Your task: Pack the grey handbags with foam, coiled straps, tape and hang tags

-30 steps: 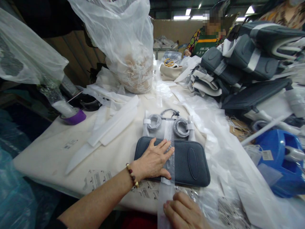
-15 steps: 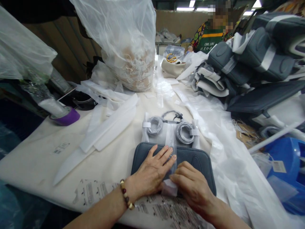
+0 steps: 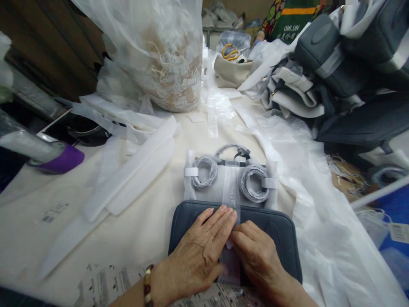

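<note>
The dark blue bag lies at the near middle of the counter, a clear strip across it. The left hand lies flat on both, fingers outstretched, while the right hand curls its fingers in at the strip; I cannot tell whether they grip it. Two wrapped coils lie just past the bag's far edge.

Our left hand lies flat across a dark blue bag, over a translucent strip; our right hand pinches the strip just beside it. The bag rests on a pale table, two plastic-wrapped coils just beyond. Farther back stands a large cloudy sack; at right, dark bags are piled.
</note>
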`<state>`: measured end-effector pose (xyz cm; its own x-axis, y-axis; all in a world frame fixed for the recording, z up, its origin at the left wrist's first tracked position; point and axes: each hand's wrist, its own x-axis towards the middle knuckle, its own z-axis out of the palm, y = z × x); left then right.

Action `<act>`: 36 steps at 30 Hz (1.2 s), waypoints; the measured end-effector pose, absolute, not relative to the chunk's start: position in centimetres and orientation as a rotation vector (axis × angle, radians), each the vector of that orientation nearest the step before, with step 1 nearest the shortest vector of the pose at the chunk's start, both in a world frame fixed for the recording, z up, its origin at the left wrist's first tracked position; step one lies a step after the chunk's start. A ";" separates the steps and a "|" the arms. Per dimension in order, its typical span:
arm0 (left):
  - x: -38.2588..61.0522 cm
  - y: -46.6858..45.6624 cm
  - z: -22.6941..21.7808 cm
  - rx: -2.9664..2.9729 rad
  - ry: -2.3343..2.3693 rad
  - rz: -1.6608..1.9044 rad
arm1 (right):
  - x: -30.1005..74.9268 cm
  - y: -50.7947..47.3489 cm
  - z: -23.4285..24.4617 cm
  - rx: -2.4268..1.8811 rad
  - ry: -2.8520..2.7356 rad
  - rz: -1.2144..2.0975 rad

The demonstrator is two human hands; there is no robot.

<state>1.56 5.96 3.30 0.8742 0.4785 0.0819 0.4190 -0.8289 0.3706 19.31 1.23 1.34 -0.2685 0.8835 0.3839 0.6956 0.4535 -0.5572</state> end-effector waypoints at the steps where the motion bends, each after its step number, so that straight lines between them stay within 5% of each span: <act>1: 1.5 6.0 3.3 2.689 0.665 0.246 | 19.3 1.2 1.3 -1.322 -2.040 0.355; 12: 1.5 6.2 4.0 2.585 0.693 0.254 | 18.7 1.2 0.9 -1.440 -1.958 0.263; 19: 1.2 4.1 3.2 2.624 0.742 0.879 | 18.4 1.3 0.8 -1.433 -1.915 0.233; 36: 1.7 2.2 1.0 2.978 0.707 0.744 | 20.9 -1.1 4.4 -1.617 -1.651 -0.006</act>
<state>1.70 2.20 1.00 0.7878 0.4222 0.4485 0.4261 -0.8993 0.0980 20.85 -1.10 4.45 0.1453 0.8351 0.5306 0.8388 0.1805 -0.5137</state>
